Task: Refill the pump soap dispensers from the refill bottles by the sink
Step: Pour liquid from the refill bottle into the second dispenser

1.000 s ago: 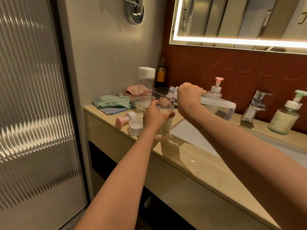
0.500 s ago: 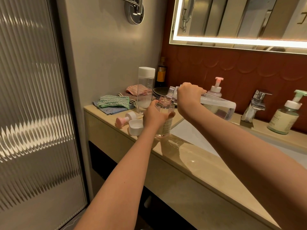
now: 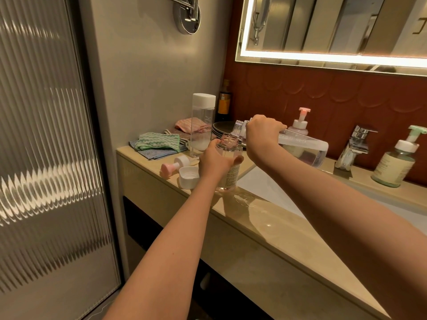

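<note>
Fingers of the left hand point(image 3: 213, 162) grip the dispenser point(image 3: 231, 144); those of the right hand point(image 3: 261, 132) clench the refill bottle point(image 3: 305, 146) at its neck, over the dispenser's mouth: slick, likely heavy

A clear, pump-less dispenser bottle point(image 3: 231, 174) stands upright in the left hand point(image 3: 214, 163), with the clear refill bottle point(image 3: 305, 146) tipped sideways in the right hand point(image 3: 261, 133), neck at the dispenser's mouth.
</note>
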`<move>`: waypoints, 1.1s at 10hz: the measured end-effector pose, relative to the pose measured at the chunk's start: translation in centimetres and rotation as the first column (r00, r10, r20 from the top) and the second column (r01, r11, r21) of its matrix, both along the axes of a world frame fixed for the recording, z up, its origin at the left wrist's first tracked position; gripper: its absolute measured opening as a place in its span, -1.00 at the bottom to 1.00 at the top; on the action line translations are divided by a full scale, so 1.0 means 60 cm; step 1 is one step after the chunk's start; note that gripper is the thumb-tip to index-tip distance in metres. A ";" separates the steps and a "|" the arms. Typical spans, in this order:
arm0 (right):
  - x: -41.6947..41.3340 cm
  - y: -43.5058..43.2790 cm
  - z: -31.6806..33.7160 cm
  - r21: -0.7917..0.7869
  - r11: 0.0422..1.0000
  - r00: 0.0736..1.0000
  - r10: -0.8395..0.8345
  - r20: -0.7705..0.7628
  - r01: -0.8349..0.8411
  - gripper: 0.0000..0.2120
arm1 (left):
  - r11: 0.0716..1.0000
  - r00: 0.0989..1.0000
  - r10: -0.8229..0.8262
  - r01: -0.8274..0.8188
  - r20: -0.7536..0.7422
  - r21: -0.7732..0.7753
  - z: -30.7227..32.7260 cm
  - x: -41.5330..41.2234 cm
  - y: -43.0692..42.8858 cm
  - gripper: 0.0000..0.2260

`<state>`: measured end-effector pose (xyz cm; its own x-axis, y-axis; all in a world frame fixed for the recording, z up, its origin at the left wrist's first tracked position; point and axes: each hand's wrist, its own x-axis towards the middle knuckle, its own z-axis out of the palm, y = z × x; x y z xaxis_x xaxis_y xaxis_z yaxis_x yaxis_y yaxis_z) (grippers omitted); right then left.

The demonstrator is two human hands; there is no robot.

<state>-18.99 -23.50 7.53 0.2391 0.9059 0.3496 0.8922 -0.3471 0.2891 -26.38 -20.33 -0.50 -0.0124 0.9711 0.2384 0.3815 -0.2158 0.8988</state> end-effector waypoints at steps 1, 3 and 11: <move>-0.001 -0.001 0.001 -0.005 1.000 1.000 -0.004 0.001 0.004 -0.49 | 1.000 1.000 0.002 -0.002 0.001 -0.001 0.000 0.000 0.001 -0.27; -0.001 0.000 0.002 -0.010 1.000 1.000 -0.004 -0.019 0.004 -0.48 | 1.000 1.000 0.001 -0.001 0.006 0.003 -0.002 -0.001 0.001 -0.27; 0.000 0.001 0.001 -0.015 1.000 1.000 -0.009 0.028 0.009 -0.50 | 1.000 1.000 0.003 -0.003 -0.005 -0.004 0.003 -0.001 -0.002 -0.27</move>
